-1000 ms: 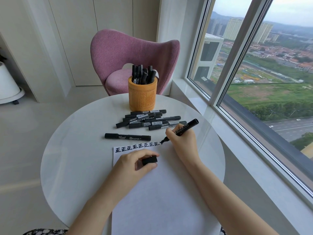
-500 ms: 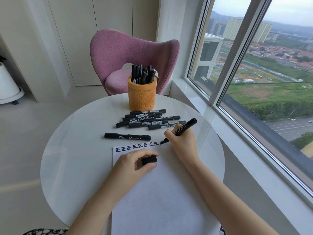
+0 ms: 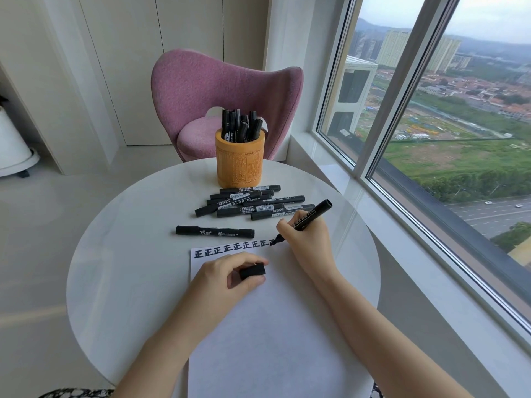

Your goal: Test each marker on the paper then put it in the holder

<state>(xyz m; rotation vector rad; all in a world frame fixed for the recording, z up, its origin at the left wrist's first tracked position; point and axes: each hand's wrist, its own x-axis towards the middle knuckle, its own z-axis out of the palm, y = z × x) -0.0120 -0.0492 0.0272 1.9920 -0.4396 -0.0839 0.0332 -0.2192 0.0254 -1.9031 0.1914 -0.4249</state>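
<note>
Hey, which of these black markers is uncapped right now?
The marker gripped in the right hand, bare tip on the paper; the left hand holds a cap. The markers lying on the table are all capped.

Right hand (image 3: pixel 309 242) writing with marker (image 3: pixel 304 219) on paper (image 3: pixel 267 326); left hand (image 3: pixel 227 278) pinching cap (image 3: pixel 253 270).

We see a smooth, glossy white surface (image 3: pixel 120 271) that mirrors the daylight, and on it a sheet of matt white paper (image 3: pixel 258 340). The marker (image 3: pixel 314 212), its cap (image 3: pixel 253 270) and the piled markers (image 3: pixel 247 203) look like black plastic with a dull sheen and white printed labels on the barrels, while the holder (image 3: pixel 240 165) appears to us as tan wood or bamboo, carved in rough relief. The chair (image 3: pixel 207 90) is covered in nubbly pink cloth.
</note>
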